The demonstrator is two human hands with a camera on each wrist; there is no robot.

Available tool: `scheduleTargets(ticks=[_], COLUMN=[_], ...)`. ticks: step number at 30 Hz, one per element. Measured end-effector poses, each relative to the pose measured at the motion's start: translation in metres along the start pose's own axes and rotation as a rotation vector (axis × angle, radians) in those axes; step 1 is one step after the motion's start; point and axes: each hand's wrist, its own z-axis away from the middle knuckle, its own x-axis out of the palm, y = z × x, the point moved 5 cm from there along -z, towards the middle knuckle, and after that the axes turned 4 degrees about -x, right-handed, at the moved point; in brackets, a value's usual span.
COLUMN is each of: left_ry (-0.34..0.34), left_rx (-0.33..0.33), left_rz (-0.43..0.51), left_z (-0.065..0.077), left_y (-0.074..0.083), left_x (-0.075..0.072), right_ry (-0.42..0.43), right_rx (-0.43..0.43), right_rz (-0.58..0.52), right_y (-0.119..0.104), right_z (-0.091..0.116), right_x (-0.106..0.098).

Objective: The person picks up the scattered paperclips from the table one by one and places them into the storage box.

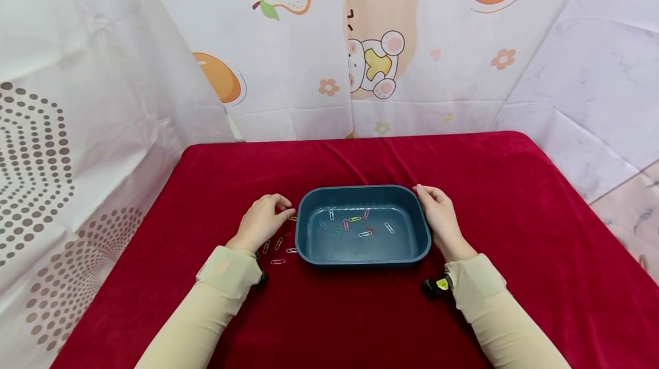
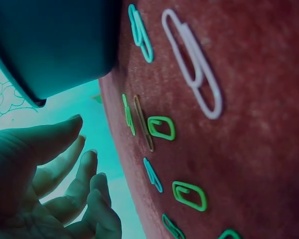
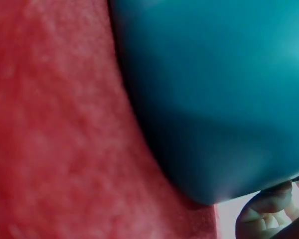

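A dark blue rectangular tray (image 1: 360,252) stands on the table with several coloured paper clips inside, among them a white paper clip (image 1: 389,228) and a yellow one. My left hand (image 1: 261,221) is just off the tray's left wall, fingers loosely bent and thumb apart from them; nothing shows between them in the left wrist view. Near that hand lie several loose clips, including a pink paper clip (image 1: 278,262) and a large pale paper clip (image 2: 203,74). At the far right corner, my right hand (image 1: 441,220) pinches the tray's rim; its fingertips are partly hidden.
Red velvety cloth (image 1: 355,317) covers the table, with slight wrinkles towards the back. A white printed curtain (image 1: 288,71) hangs behind the far edge, and more pale sheeting hangs at both sides.
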Motion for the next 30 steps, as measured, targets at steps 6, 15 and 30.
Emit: scheduleTargets(ticks=[6, 15, 30], left_ry=[-0.051, -0.091, -0.13], left_rx=[0.017, 0.021, -0.028], left_rz=[-0.061, -0.127, -0.082], left_z=[-0.003, -0.006, -0.009], left_y=[0.002, 0.0, -0.001], left_x=[0.007, 0.014, 0.018], right_ry=[-0.013, -0.039, -0.057], right_rx=[-0.014, -0.036, -0.026], right_rz=[0.015, 0.006, 0.031], right_y=[0.004, 0.006, 0.009], right_z=[0.0, -0.001, -0.001], right_x=[0.001, 0.003, 0.004])
